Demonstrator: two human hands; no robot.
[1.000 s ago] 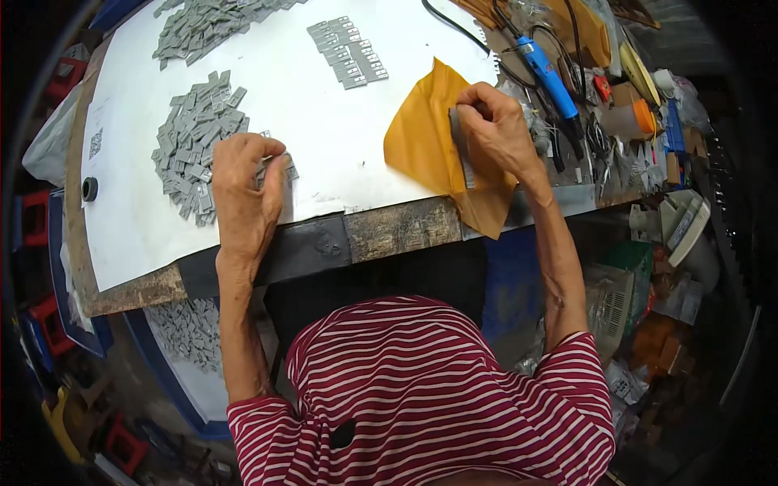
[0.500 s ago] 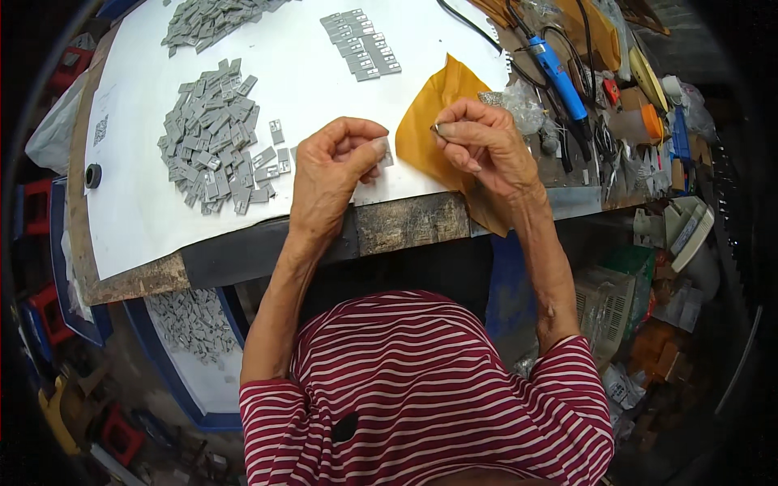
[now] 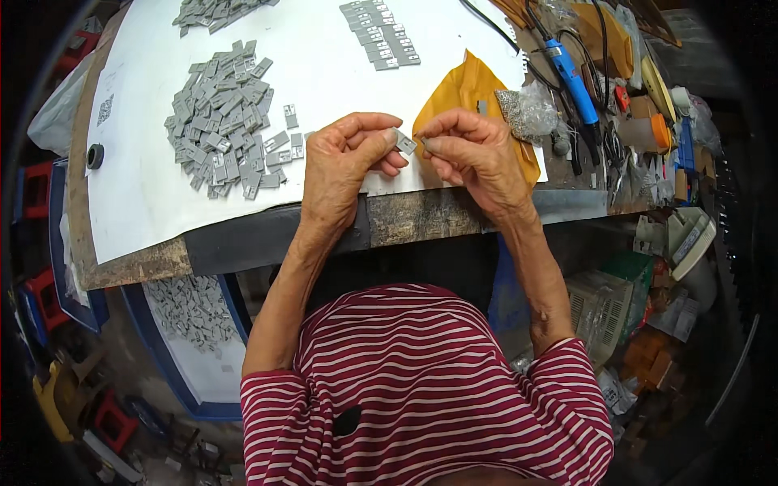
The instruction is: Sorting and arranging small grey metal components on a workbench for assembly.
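Note:
Between the thumb and fingers of my left hand (image 3: 339,170) is a small grey rectangular plate (image 3: 404,143), held tilted above the table's near edge. My right hand (image 3: 486,158) pinches a tiny piece, too small to name, close beside the plate's right end. Under and behind the right hand lies an orange-yellow paper sheet (image 3: 462,85), with a heap of tiny metal parts (image 3: 519,115) at its right side. A large pile of similar grey plates (image 3: 219,121) is left of my left hand, a few lying loose beside it.
Grey plates in neat overlapping rows (image 3: 379,34) lie at the back, near a second pile (image 3: 219,11). A blue pen-shaped electric tool (image 3: 572,81) with cables rests at right among clutter. A black ring (image 3: 95,156) sits at left. Below the table, a blue-rimmed tray (image 3: 194,397) holds more grey parts.
My right hand has come closer to the plate in my left hand, which now shows more of its face. The whole table view has shifted slightly, and the metal heap is more visible.

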